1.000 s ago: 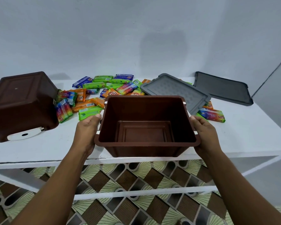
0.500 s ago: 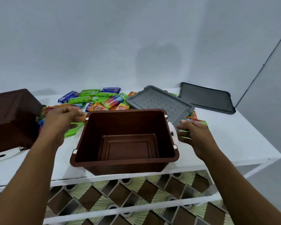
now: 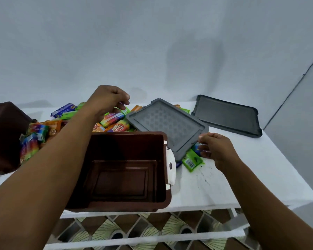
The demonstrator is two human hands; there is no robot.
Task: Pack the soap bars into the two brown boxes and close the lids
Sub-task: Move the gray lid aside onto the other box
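Observation:
An open brown box [image 3: 134,204] stands empty at the table's front edge, a white latch [image 3: 171,166] on its right side. A second brown box [image 3: 4,132] lies tipped at the far left. Behind them is a pile of colourful wrapped soap bars [image 3: 114,120]. My left hand [image 3: 107,100] hovers over the pile's back, fingers curled, pinching the edge of a wrapped bar. My right hand [image 3: 215,148] reaches a blue bar [image 3: 196,149] by the grey lid's corner; blur hides its grip. A green bar [image 3: 192,161] lies beside it.
A patterned grey lid [image 3: 168,123] rests partly on the soap bars right of the pile. A darker lid [image 3: 226,114] lies flat at the back right. The white table [image 3: 242,177] ends just in front of the open box; patterned floor shows below.
Both hands let go of the open box, which now stands on the table. My left hand moved back over the pile; my right hand moved to the bars by the grey lid.

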